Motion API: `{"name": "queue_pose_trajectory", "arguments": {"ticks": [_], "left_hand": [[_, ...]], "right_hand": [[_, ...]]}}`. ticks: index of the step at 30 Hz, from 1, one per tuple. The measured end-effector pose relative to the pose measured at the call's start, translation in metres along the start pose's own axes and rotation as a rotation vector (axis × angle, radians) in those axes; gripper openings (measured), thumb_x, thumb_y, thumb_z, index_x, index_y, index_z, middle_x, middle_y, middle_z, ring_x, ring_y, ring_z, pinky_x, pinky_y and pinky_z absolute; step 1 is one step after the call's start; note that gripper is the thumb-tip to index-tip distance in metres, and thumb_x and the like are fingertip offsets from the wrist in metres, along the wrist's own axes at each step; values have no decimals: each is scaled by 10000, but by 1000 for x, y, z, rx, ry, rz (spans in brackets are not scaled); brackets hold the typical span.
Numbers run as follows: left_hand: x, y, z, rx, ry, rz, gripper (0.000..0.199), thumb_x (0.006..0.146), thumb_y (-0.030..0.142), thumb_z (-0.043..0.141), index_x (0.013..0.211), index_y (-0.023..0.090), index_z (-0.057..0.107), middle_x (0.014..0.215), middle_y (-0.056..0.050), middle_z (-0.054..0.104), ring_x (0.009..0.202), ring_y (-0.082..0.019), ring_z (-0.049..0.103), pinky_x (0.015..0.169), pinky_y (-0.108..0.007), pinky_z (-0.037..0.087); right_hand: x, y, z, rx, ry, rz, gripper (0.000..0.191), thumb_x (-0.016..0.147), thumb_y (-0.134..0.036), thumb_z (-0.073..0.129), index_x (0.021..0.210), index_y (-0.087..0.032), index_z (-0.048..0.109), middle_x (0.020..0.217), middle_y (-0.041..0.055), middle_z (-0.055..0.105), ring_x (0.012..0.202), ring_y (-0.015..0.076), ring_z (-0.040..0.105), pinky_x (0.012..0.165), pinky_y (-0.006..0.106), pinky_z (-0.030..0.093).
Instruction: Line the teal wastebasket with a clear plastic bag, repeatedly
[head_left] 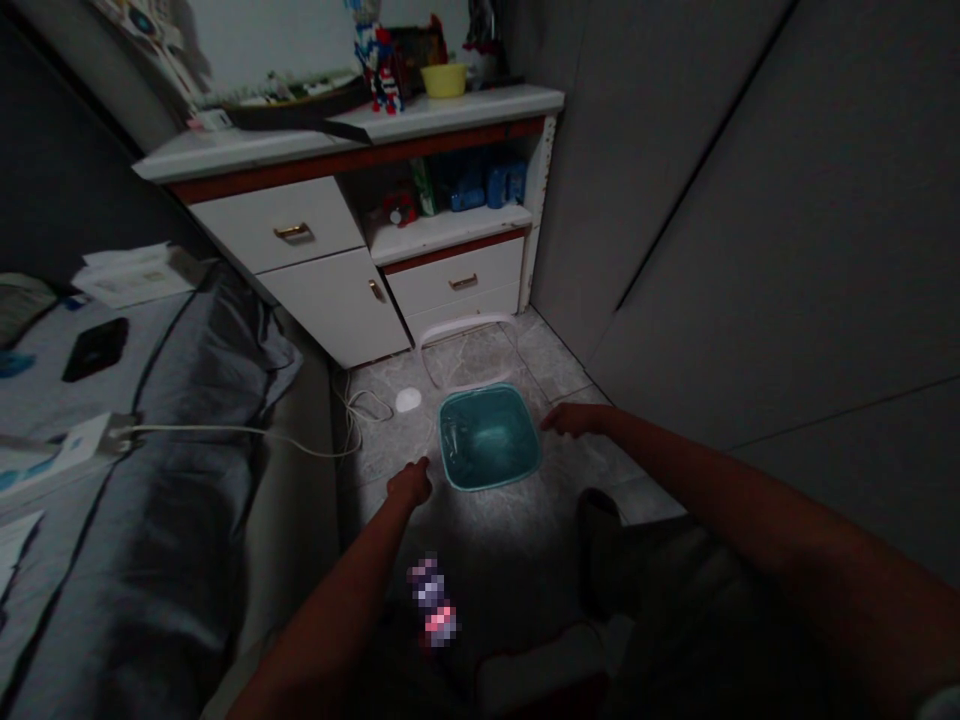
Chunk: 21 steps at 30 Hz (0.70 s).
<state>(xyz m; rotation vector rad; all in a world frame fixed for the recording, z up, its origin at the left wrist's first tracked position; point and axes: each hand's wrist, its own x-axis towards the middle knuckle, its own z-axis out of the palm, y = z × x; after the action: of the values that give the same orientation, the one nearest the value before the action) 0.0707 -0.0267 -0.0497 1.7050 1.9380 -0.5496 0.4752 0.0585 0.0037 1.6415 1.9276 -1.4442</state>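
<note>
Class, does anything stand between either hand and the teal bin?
Nothing visible stands between the left hand or the right hand and the teal bin; the pale frame is on its far side.

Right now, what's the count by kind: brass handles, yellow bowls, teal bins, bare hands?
Brass handles: 3
Yellow bowl: 1
Teal bin: 1
Bare hands: 2 (left hand, right hand)
Total: 7

A yellow bowl (445, 80) sits atop the white cabinet (300, 262) at the far side. Left, a black phone (96, 349) lies on the grey bed (161, 400).
</note>
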Motion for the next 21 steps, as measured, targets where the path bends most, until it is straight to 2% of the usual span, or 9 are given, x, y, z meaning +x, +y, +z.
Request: {"name": "queue_pose_trajectory", "arguments": {"ticks": [2,4,8,13,17,21], "left_hand": [[-5,0,-7,11,29,-7,425,989,249,469,1359,220,676,1393,-211,696,1257,-379,702,952,-508,580],[-12,-2,-18,15,66,-12,373,1013,293,444,1245,201,722,1358,-217,716,1255,-388,700,941,-507,579],[-39,-8,-50,-6,171,-33,395,1038,379,412,1243,218,709,1360,-186,727,1270,-355,694,943,-451,574],[-100,-8,-92,14,301,-9,376,1007,390,438,1139,220,746,1246,-167,769,1171,-332,736,878,-393,579],[-158,-10,-124,95,451,60,378,974,447,470,1025,208,759,1187,-159,752,1064,-326,747,834,-391,584],[-213,-26,-145,61,631,285,286,911,463,582,855,206,695,1154,-121,709,1029,-290,722,893,-383,582]], "right_hand": [[-9,2,-3,160,-21,57,571,746,-152,616,1285,-230,788,1266,123,769,1059,238,727,749,279,557],[-23,1,-8,276,-59,30,488,754,-191,618,1203,-219,807,1330,124,742,1117,231,713,768,271,552],[-59,-11,-19,387,-107,-69,391,763,-239,630,1096,-196,830,1324,129,747,1118,231,718,812,289,558],[-103,-35,-35,496,-33,-168,363,731,-236,733,1072,-185,846,1311,128,760,1130,249,716,849,290,569],[-141,-52,-53,542,66,-282,304,740,-268,801,1020,-164,852,1199,131,794,1077,234,726,852,279,581],[-202,-66,-67,517,88,-356,311,754,-297,843,1028,-149,851,1094,120,810,1031,215,742,895,284,594]]}}
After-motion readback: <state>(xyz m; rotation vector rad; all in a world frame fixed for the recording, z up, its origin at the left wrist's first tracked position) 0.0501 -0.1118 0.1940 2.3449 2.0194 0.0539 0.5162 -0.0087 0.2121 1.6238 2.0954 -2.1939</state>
